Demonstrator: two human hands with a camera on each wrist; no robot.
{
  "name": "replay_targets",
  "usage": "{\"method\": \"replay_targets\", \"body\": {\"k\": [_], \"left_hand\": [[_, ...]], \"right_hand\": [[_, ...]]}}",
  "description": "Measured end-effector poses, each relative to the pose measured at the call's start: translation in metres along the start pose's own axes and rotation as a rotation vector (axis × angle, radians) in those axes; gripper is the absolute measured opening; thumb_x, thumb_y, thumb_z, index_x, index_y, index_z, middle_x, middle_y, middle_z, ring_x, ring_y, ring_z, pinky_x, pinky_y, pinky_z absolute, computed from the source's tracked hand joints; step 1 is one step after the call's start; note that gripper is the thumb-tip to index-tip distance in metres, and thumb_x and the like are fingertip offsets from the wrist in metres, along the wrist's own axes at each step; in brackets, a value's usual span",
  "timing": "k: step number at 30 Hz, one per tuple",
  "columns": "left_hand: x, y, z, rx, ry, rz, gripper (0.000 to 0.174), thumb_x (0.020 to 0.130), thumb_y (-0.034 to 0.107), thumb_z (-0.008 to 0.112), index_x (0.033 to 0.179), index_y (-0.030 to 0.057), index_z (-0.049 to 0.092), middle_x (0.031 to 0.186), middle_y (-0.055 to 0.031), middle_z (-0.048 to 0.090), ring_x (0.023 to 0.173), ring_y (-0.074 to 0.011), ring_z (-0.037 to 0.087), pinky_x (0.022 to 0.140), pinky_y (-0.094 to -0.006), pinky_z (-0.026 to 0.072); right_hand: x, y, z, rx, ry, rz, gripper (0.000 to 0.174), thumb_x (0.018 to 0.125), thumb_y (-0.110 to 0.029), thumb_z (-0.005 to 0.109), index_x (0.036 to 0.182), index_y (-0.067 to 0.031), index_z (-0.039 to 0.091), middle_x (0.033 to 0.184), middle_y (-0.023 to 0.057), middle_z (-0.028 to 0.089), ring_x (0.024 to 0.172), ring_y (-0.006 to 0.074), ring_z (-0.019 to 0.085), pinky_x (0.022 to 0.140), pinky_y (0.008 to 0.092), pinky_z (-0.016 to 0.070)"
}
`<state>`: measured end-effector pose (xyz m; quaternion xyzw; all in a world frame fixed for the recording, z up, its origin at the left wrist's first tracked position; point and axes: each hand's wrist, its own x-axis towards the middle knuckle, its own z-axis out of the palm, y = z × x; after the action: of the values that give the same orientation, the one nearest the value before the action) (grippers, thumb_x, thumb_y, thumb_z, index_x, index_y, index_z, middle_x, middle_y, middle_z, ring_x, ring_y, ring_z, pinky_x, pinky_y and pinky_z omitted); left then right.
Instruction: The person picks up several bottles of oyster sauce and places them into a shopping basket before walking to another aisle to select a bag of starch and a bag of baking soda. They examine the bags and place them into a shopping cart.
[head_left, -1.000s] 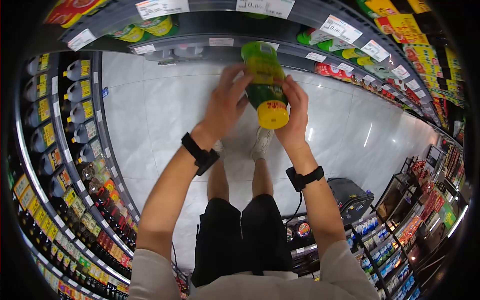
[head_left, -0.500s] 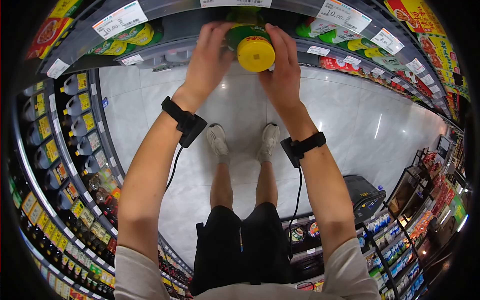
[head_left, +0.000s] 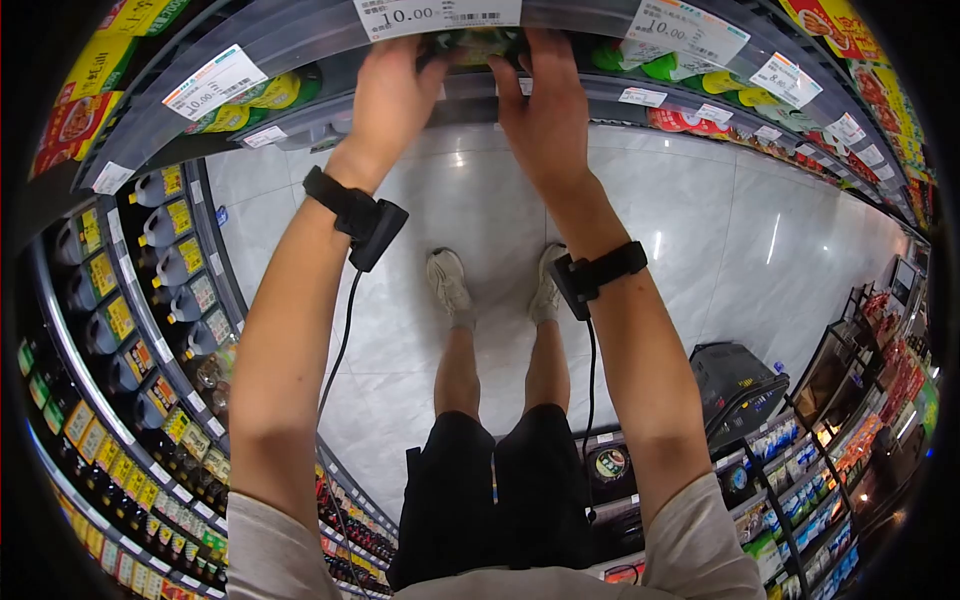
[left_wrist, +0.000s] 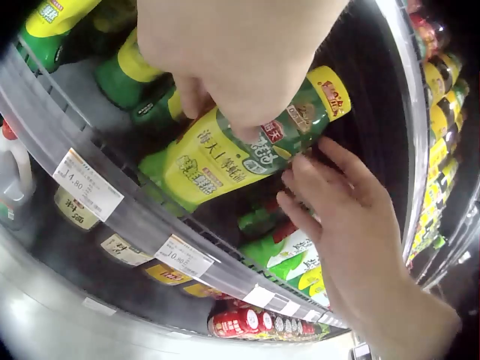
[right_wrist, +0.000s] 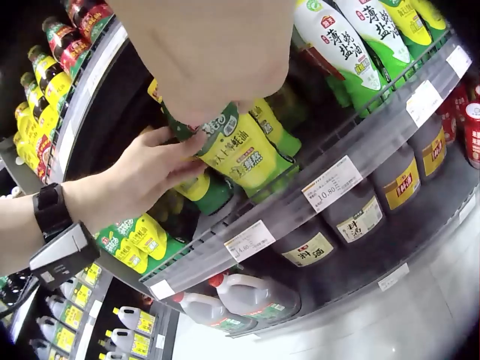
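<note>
A green bottle with a yellow label [left_wrist: 214, 161] [right_wrist: 244, 154] stands among similar bottles, its base by the shelf's front edge. Its yellow cap [left_wrist: 330, 94] shows in the left wrist view. My left hand [head_left: 390, 105] [left_wrist: 232, 56] [right_wrist: 131, 172] grips one side, thumb and fingers bent around it. From the other side my right hand [head_left: 550, 115] [left_wrist: 360, 225] [right_wrist: 210, 56] holds the upper part, fingertips against the bottle. In the head view the price strip and shelf edge hide most of the bottle and some fingertips.
Price tags line the shelf edge [left_wrist: 142, 214]. White-and-green bottles [right_wrist: 349, 52] stand on the same shelf, large jugs [right_wrist: 259, 296] below. More stocked shelves rise at the left, and a black case [head_left: 735, 390] sits on the floor [head_left: 400, 320].
Both hands have carried the bottle forward from over the floor into the shelf, where its cap has gone out of the head view. The shelf edge now appears closer.
</note>
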<state>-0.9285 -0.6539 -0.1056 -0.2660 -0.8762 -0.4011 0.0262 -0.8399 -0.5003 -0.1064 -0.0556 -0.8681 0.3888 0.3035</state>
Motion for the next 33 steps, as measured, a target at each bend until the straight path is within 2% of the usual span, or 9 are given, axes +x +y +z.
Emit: {"method": "replay_targets", "body": {"k": [5, 9, 16, 20, 23, 26, 28, 30, 33], "left_hand": [[0.016, -0.015, -0.001, -0.114, -0.042, -0.026, 0.028, 0.093, 0.018, 0.071, 0.112, -0.0016, 0.068, 0.105, -0.0182, 0.074, 0.098, -0.0317, 0.071, 0.084, -0.0367, 0.055], [0.018, -0.02, 0.01, -0.13, 0.003, -0.005, 0.03, 0.095, 0.018, 0.071, 0.115, -0.0028, 0.067, 0.11, -0.0149, 0.074, 0.102, -0.0238, 0.071, 0.087, -0.0346, 0.0542], [-0.028, -0.007, 0.04, -0.2, 0.042, -0.364, 0.058, 0.096, 0.032, 0.072, 0.137, -0.0032, 0.052, 0.13, -0.0163, 0.064, 0.09, -0.0173, 0.067, 0.075, -0.0286, 0.0551], [-0.122, 0.007, 0.076, -0.286, -0.093, -0.384, 0.037, 0.101, 0.031, 0.065, 0.122, 0.0002, 0.063, 0.096, -0.0038, 0.067, 0.073, -0.0101, 0.058, 0.069, -0.0265, 0.05], [-0.221, 0.023, 0.096, -0.357, -0.496, -0.508, 0.026, 0.105, 0.024, 0.057, 0.105, 0.0012, 0.068, 0.081, -0.0024, 0.066, 0.072, -0.0086, 0.059, 0.068, -0.0258, 0.0497], [-0.339, 0.014, 0.116, -0.155, -0.849, -0.593, 0.023, 0.099, 0.025, 0.064, 0.103, 0.0028, 0.071, 0.091, -0.0141, 0.073, 0.081, -0.0189, 0.069, 0.076, -0.031, 0.0537], [-0.372, 0.065, 0.123, 0.218, -1.07, -0.839, 0.032, 0.094, 0.034, 0.067, 0.101, 0.0034, 0.073, 0.099, -0.0196, 0.074, 0.092, -0.0319, 0.072, 0.082, -0.0389, 0.0558], [-0.445, 0.068, 0.134, 0.492, -1.045, -0.636, 0.04, 0.092, 0.041, 0.067, 0.103, 0.0029, 0.073, 0.102, -0.0224, 0.073, 0.1, -0.0394, 0.07, 0.088, -0.0453, 0.0551], [-0.492, 0.123, 0.18, 0.596, -1.178, -0.643, 0.044, 0.093, 0.042, 0.064, 0.104, 0.0001, 0.072, 0.105, -0.0253, 0.071, 0.107, -0.0425, 0.066, 0.093, -0.0469, 0.0525]], "right_hand": [[-0.037, 0.006, -0.026, 0.059, -0.176, 0.16, 0.046, 0.093, -0.009, 0.067, 0.137, -0.0062, 0.052, 0.118, 0.0184, 0.068, 0.094, 0.0358, 0.071, 0.078, 0.0421, 0.0585], [-0.112, 0.021, -0.085, 0.08, -0.312, 0.562, 0.038, 0.096, -0.007, 0.065, 0.132, -0.0036, 0.057, 0.112, 0.014, 0.072, 0.092, 0.0223, 0.075, 0.078, 0.0321, 0.0589], [-0.328, 0.093, -0.251, -0.064, 0.084, 1.123, 0.034, 0.096, -0.011, 0.067, 0.126, 0.002, 0.059, 0.1, 0.0106, 0.069, 0.082, 0.017, 0.072, 0.07, 0.027, 0.0564], [-0.464, 0.106, -0.359, -0.503, -0.084, 1.285, 0.049, 0.089, -0.019, 0.072, 0.132, -0.0035, 0.055, 0.106, 0.0153, 0.067, 0.077, 0.0253, 0.071, 0.073, 0.0374, 0.0566], [-0.502, 0.103, -0.437, -0.688, -0.331, 1.234, 0.061, 0.086, -0.021, 0.076, 0.139, -0.0067, 0.048, 0.124, 0.0194, 0.059, 0.077, 0.0281, 0.07, 0.078, 0.0421, 0.0559], [-0.531, 0.138, -0.523, -0.666, -0.138, 1.184, 0.054, 0.086, -0.021, 0.076, 0.132, -0.0056, 0.053, 0.12, 0.0206, 0.06, 0.076, 0.0304, 0.07, 0.073, 0.039, 0.0578], [-0.557, 0.16, -0.578, -0.802, -0.102, 1.194, 0.05, 0.086, -0.022, 0.076, 0.127, -0.004, 0.055, 0.119, 0.0208, 0.06, 0.078, 0.0317, 0.069, 0.071, 0.0372, 0.0585], [-0.596, 0.18, -0.64, -0.867, -0.244, 1.186, 0.051, 0.085, -0.022, 0.076, 0.127, -0.0028, 0.053, 0.122, 0.0242, 0.057, 0.094, 0.0362, 0.067, 0.079, 0.0429, 0.0578], [-0.642, 0.207, -0.729, -0.881, -0.193, 1.285, 0.063, 0.084, -0.021, 0.077, 0.136, -0.0012, 0.046, 0.127, 0.0274, 0.053, 0.108, 0.0414, 0.062, 0.091, 0.0457, 0.0545]]}}
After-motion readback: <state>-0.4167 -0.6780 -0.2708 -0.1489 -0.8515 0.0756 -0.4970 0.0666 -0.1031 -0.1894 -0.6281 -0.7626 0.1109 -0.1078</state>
